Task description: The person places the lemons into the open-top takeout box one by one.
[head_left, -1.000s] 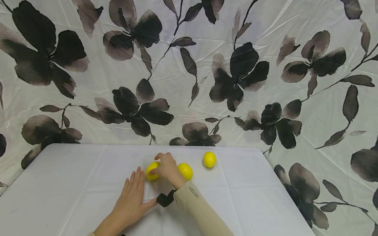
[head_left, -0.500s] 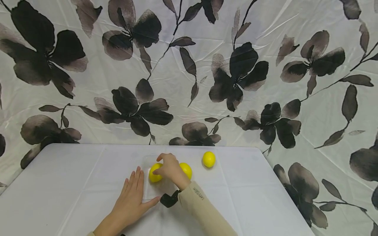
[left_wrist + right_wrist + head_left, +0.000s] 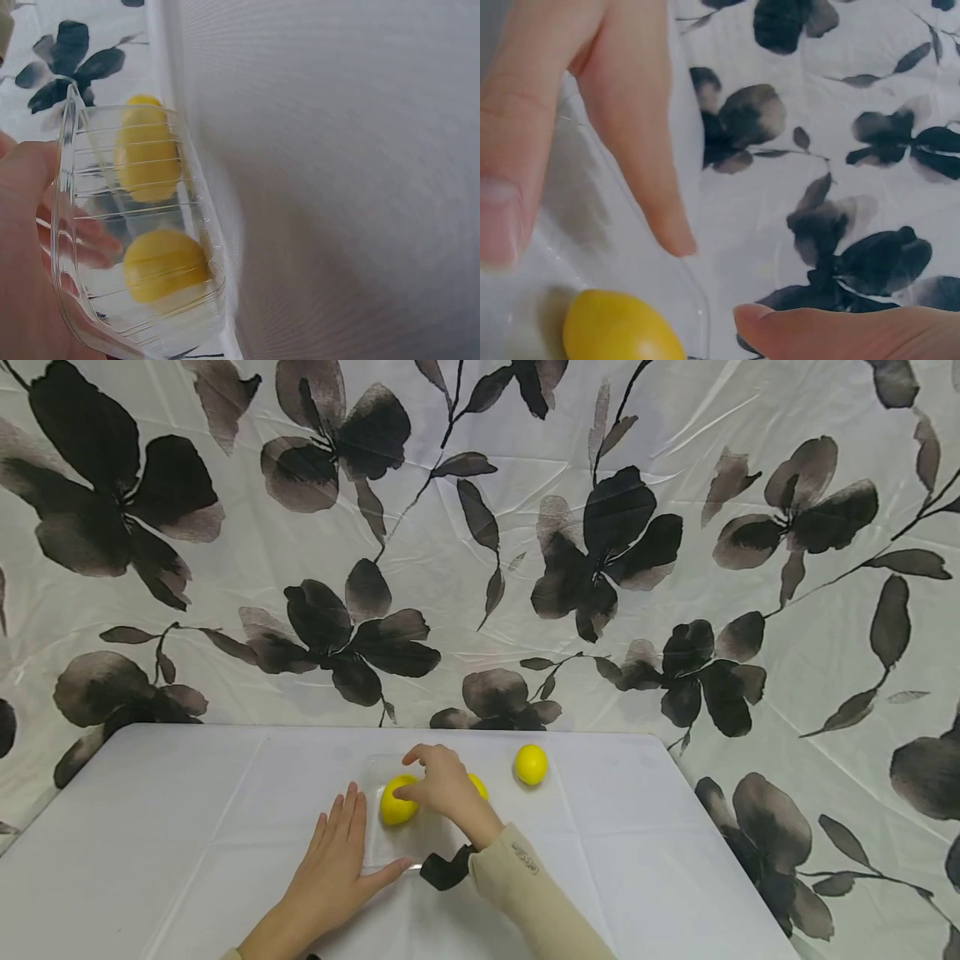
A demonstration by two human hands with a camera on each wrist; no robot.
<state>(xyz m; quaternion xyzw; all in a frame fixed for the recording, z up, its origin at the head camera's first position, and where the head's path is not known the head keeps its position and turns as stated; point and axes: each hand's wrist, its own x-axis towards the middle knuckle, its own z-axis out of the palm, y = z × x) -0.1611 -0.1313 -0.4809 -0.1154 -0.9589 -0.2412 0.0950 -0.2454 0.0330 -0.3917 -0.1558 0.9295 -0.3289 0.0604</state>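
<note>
Right hand (image 3: 446, 785) isn't gripping anything, fingers and thumb spread over a lemon (image 3: 396, 810) that's in the clear box (image 3: 401, 850). Left hand (image 3: 333, 856) is straight-fingered along the box, grasping nothing. Another lemon (image 3: 531, 765) sits off to the right on the table (image 3: 600, 843).

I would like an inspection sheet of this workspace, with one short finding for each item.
Surface: creased white tablecloth.
Job's things: clear container; first lemon inside; second lemon mostly hidden behind the right hand; third lemon farther right, on the tablecloth.
Clutter: nothing seen.
Hands: left hand at the container's left side, fingers straight, thumb at its near edge; right hand by the first lemon, fingers spread, apparently not gripping it.
Cables: nothing seen.
Surroundings: floral cloth behind.
</note>
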